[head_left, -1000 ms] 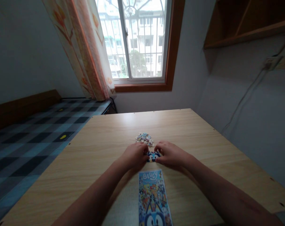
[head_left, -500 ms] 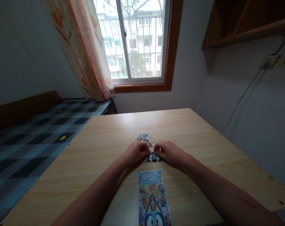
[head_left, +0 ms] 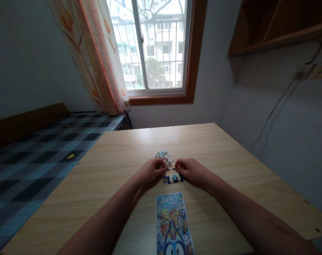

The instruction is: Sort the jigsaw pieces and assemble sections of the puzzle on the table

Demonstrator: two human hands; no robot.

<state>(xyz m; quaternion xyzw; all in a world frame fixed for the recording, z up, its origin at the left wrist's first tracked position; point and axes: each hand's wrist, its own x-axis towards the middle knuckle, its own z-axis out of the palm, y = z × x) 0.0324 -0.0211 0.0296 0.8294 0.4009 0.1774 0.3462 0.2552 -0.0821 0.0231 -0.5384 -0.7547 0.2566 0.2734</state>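
Just beyond a partly joined strip of jigsaw puzzle [head_left: 173, 179], my two hands face each other with a small gap between them. My left hand [head_left: 151, 170] is closed in a pinch on a small dark puzzle piece [head_left: 168, 169]. Another dark piece shows at the pinched fingertips of my right hand [head_left: 188, 168], whose lower edge covers the strip's right end. The strip shows part of a blue cartoon face with white eyes. Behind the hands lies a heap of loose puzzle pieces [head_left: 162, 155], partly hidden by the left fingers.
Nearer to me, a printed "Bluey" picture sheet [head_left: 173, 219] lies flat on the wooden table [head_left: 118, 159]. A bed with checked bedding [head_left: 51, 141] stands at the left. Beyond the table are a window [head_left: 161, 53] and a curtain [head_left: 97, 56]; a shelf [head_left: 277, 39] hangs at right.
Both hands have come off the joined strip and shifted slightly away from it, towards the heap. More of the strip now shows, and dark pieces are visible at the fingertips.
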